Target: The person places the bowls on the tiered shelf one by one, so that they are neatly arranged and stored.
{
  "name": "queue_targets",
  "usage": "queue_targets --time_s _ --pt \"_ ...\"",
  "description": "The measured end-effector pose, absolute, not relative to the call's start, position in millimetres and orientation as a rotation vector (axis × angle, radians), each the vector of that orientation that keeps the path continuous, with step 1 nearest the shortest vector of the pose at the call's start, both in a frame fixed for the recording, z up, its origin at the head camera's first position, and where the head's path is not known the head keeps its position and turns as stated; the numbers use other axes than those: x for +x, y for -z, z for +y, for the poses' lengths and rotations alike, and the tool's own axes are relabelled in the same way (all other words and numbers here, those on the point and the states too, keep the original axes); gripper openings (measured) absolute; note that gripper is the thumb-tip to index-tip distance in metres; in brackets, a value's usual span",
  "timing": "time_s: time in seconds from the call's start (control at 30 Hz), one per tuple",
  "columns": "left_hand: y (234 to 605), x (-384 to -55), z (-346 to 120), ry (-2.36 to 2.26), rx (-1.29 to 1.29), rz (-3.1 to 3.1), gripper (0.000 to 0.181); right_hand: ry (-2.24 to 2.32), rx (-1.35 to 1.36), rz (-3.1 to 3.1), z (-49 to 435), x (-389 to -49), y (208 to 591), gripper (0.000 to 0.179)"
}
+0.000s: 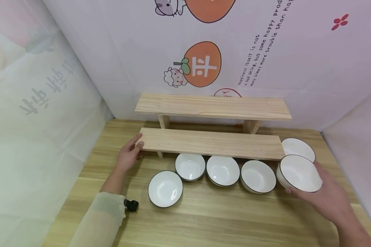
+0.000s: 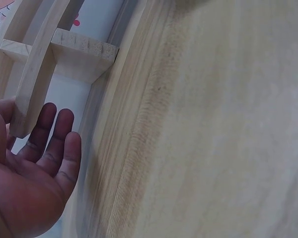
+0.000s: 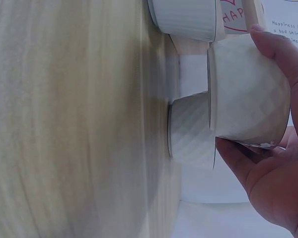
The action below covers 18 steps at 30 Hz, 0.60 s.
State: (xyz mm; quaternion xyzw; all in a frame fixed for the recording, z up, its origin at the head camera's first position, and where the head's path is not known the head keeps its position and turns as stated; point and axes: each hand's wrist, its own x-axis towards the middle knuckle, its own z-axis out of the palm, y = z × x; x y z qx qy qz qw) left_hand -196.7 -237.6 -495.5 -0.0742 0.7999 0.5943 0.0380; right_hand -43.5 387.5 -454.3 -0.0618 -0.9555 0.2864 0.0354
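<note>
My left hand grips the left end of the lower board of a two-tier wooden shelf, thumb and index at the board's end. In the left wrist view, the other fingers stretch out beside the board. With my right hand, I hold a white, dark-rimmed bowl upright by its sides, raised above the table. The right wrist view shows the faceted outer wall of this bowl. Another bowl stands on the table behind it, partly hidden.
In front of the shelf are several more white bowls, one set nearer me at the left. The upper shelf board lies near the printed back wall. Side walls flank the wooden table.
</note>
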Motion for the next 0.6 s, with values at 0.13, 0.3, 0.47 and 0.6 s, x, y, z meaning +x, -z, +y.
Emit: queue_targets --time_s 0.13,0.3,0.47,0.6 --pt "495.1 -196.8 -237.1 -1.819 -0.235 2.455 0.06 -0.879 -0.206 -2.943 386.3 -44.2 450.1 0.127" --pt "496.2 -197.3 -237.2 -1.834 -0.241 2.449 0.059 -0.868 -0.231 -2.959 383.8 -45.9 445.8 0.127" --pt "497.8 -197.8 -238.2 -1.848 -0.223 2.454 0.06 -0.869 -0.242 -2.976 380.1 -47.9 440.8 0.128" --pt "498.5 -198.0 -238.5 -1.843 -0.22 2.453 0.06 -0.874 -0.243 -2.98 376.2 -50.5 436.1 0.13"
